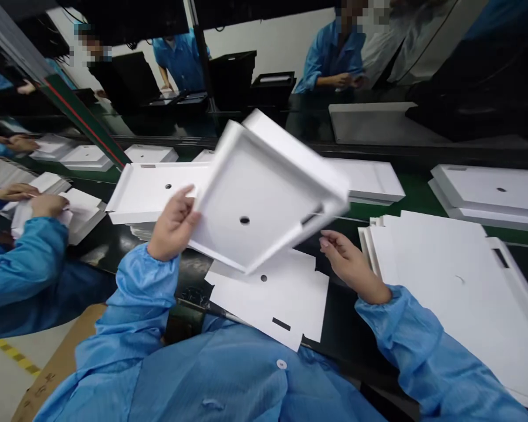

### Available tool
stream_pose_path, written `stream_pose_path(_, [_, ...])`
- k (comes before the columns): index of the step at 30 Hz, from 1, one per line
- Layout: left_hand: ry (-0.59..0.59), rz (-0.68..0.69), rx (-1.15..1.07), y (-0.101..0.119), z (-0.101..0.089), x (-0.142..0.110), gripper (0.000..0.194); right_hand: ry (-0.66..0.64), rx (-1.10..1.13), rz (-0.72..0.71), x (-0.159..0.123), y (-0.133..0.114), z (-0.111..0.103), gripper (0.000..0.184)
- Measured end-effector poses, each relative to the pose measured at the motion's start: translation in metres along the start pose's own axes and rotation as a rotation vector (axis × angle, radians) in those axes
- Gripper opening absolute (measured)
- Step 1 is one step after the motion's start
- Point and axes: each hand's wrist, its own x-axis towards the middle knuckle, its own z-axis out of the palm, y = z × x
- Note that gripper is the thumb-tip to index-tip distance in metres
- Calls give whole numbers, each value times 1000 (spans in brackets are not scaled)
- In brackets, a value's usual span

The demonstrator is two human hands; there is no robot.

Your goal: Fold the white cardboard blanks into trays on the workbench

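Observation:
My left hand (173,225) is closed on the left edge of a white cardboard tray (264,193), lifted and tilted above the bench. The tray has raised walls, a round hole and a slot near its right edge; a further white wall or piece (297,155) shows behind it, slightly blurred. My right hand (345,261) is just off the tray's lower right, fingers loosely bent and apart from the thumb, with nothing visible in it. Below the tray lies a flat white cardboard blank (268,299), with a round hole, a slot and notched edges, overhanging the bench's front edge.
White flat blanks (444,281) are stacked at the right. Folded white trays (154,187) stand behind my left hand, and more (501,190) sit on the green strip beyond. At left, a co-worker's hands (48,205) handle white cardboard. Other people work across the bench.

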Motion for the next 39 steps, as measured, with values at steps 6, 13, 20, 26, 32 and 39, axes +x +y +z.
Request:
stream_pose_path(6, [536,-16,-457,-6,-34,17,46,-259,-147,-88,-7,1,16,45])
stream_pose_path(13, [563,-222,-468,-21,-27,-18,47,-414,-192,-131,-10,2,19,47])
stream_pose_path(20, [313,-410,-317,-34,-29,-26,65,-422,-442,-226,-11,5,22,45])
stream_pose_path(26, [469,-278,-367,-38,-15,-6,53,-394,-755,-152,-11,8,28,55])
stream_pose_path(32, [289,-67,-17,-30,30,-42,34,-410,-802,-130,-8,9,33,60])
stream_pose_path(39, [-839,192,585,-44,111,-40,37,-416,-785,-119,5,9,31,39])
